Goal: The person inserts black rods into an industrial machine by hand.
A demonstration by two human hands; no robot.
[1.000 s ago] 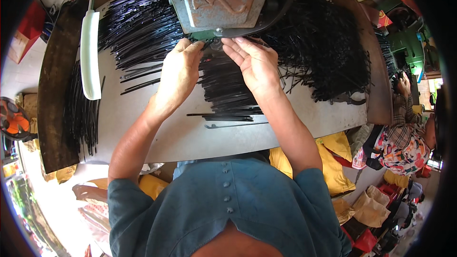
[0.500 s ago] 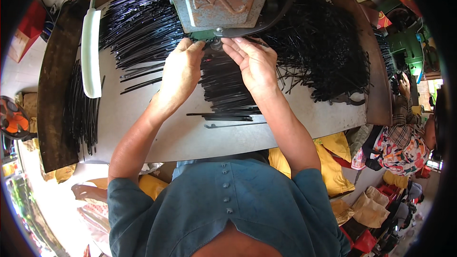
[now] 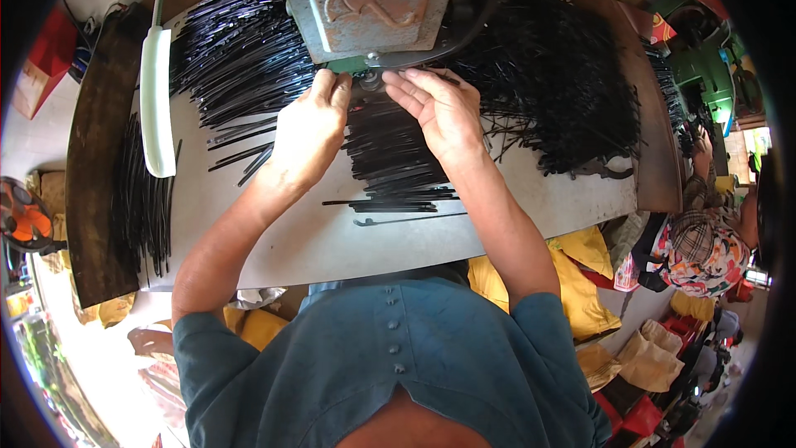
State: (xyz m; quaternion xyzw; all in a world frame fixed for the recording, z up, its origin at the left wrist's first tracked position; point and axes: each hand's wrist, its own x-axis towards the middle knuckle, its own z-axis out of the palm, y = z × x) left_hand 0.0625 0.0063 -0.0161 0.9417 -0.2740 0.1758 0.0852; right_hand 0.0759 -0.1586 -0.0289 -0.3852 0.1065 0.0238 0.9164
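Observation:
My left hand point(image 3: 313, 126) is closed in a pinch at the left of the machine's working point, under its grey metal head point(image 3: 377, 12). What its fingertips hold is too small and dark to make out. Opposite it, my right hand point(image 3: 441, 108) pinches with thumb and forefinger, the other fingers loosely extended. A thin black rod point(image 3: 448, 76) shows behind that thumb. Between my wrists lies a bundle of thin black rods point(image 3: 390, 149) on the pale worktable point(image 3: 290, 241). One hook-ended rod point(image 3: 406, 220) lies apart, nearer to me.
Large piles of black rods stand at left point(image 3: 240, 50) and right point(image 3: 555, 75). A white lamp point(image 3: 156, 104) hangs at the left. Pliers-like handles point(image 3: 609, 169) poke out below the right pile. Another person point(image 3: 701, 241) is at the far right, beside a green machine point(image 3: 705, 83).
My left hand has shifted slightly, and several loose rods beside its wrist now lie at a different angle. My right hand stays almost in place. The whole view has shifted a little.

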